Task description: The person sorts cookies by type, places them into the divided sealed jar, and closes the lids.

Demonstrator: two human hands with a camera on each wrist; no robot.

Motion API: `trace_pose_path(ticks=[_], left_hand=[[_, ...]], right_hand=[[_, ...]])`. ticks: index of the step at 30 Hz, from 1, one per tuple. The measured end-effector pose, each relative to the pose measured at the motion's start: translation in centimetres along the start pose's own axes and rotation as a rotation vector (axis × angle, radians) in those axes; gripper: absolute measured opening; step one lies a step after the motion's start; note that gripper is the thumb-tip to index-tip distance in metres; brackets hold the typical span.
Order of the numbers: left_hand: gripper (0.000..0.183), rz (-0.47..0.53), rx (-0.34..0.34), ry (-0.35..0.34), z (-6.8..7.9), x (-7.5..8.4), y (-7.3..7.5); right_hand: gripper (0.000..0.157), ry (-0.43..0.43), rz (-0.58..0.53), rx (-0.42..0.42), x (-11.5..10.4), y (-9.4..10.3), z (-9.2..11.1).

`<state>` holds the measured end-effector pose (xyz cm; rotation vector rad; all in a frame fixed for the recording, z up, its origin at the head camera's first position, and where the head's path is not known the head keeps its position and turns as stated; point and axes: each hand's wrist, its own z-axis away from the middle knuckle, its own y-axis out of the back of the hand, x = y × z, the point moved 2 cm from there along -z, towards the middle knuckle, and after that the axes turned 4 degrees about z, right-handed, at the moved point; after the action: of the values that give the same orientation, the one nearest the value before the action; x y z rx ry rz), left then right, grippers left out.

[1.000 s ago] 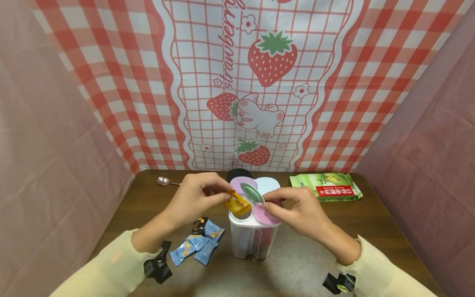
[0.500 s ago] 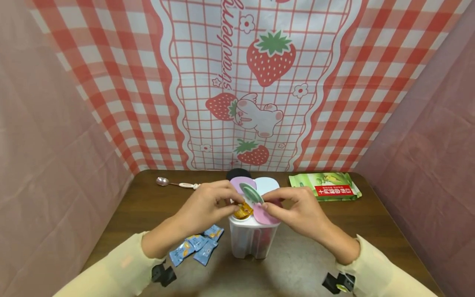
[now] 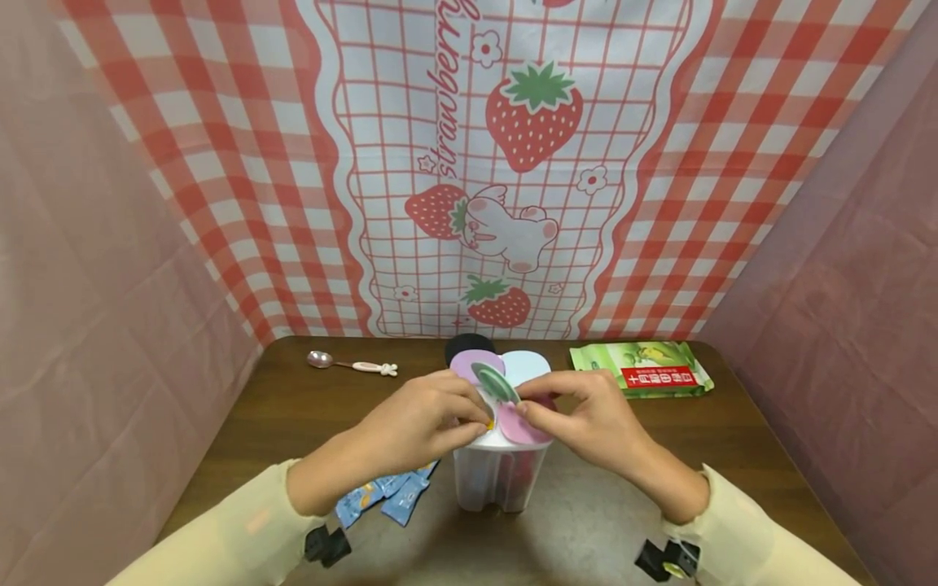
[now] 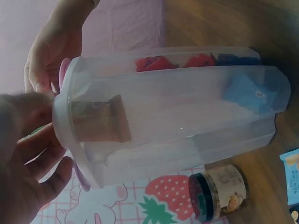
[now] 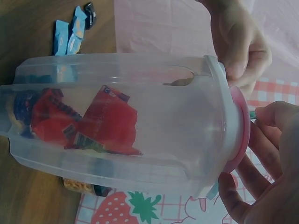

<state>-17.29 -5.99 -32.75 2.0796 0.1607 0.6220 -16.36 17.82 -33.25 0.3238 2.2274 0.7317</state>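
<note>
A clear storage container (image 3: pixel 491 480) with a white top and several coloured flip lids stands in the middle of the table. My right hand (image 3: pixel 592 415) pinches its raised green lid (image 3: pixel 496 382) between thumb and fingers. Over the uncovered opening, the fingers of my left hand (image 3: pixel 425 419) grip a small yellow packet (image 3: pixel 489 424), mostly hidden by the hand. In the left wrist view most of that packet (image 4: pixel 100 121) shows through the wall, just below the rim. Lower inside lie red packets (image 5: pixel 110 123) and a blue packet (image 4: pixel 250 93). The pink lid (image 3: pixel 523 423) is down.
Several blue packets (image 3: pixel 399 498) lie left of the container, partly under my left forearm. A spoon (image 3: pixel 352 364) with a rabbit-shaped handle end lies at the back left. Behind the container stands a black-lidded jar (image 4: pixel 226 190); a green pack (image 3: pixel 645 368) lies at the back right.
My left hand has moved right and down, bringing the yellow packet from above the opening into it. The spoon's handle has come into view. My right hand keeps the green lid raised.
</note>
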Motion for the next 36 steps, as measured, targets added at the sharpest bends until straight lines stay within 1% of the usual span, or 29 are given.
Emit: trace_pose_path(ticks=[2,5,8,11,14,17,20,25,31,36], left_hand=[[0.011,-0.016,-0.04,-0.02,0.1,0.1,0.0],[0.015,-0.028,-0.092,-0.029,0.2,0.2,0.0],[0.015,-0.019,-0.102,-0.026,0.3,0.2,0.0],[0.017,0.034,-0.065,-0.008,0.5,0.2,0.2],[0.02,0.129,-0.013,0.009,0.9,-0.1,0.6],[0.023,0.215,0.032,0.046,1.5,-0.5,1.1],[0.028,0.264,0.07,0.122,2.5,-1.2,1.7],[0.033,0.28,0.091,0.281,4.9,-2.8,2.2],[0.033,0.271,0.1,0.45,9.0,-6.2,1.5],[0.035,0.249,0.108,0.563,12.6,-8.8,0.9]], right_hand=[[0.015,-0.004,-0.001,-0.002,0.0,0.0,0.0],[0.016,-0.004,-0.001,-0.004,0.0,0.0,0.0],[0.016,-0.005,0.006,-0.003,0.0,0.1,0.0],[0.016,-0.008,0.009,-0.002,0.0,0.1,0.0],[0.016,-0.006,0.001,-0.003,0.0,0.1,0.0],[0.017,-0.008,0.003,-0.005,-0.1,0.2,0.0],[0.018,-0.014,0.01,-0.007,-0.2,0.3,-0.1],[0.019,-0.01,0.019,0.003,-0.2,0.3,-0.2],[0.02,0.006,0.022,0.01,-0.2,0.2,-0.3],[0.019,0.01,0.02,0.01,-0.1,0.1,-0.4]])
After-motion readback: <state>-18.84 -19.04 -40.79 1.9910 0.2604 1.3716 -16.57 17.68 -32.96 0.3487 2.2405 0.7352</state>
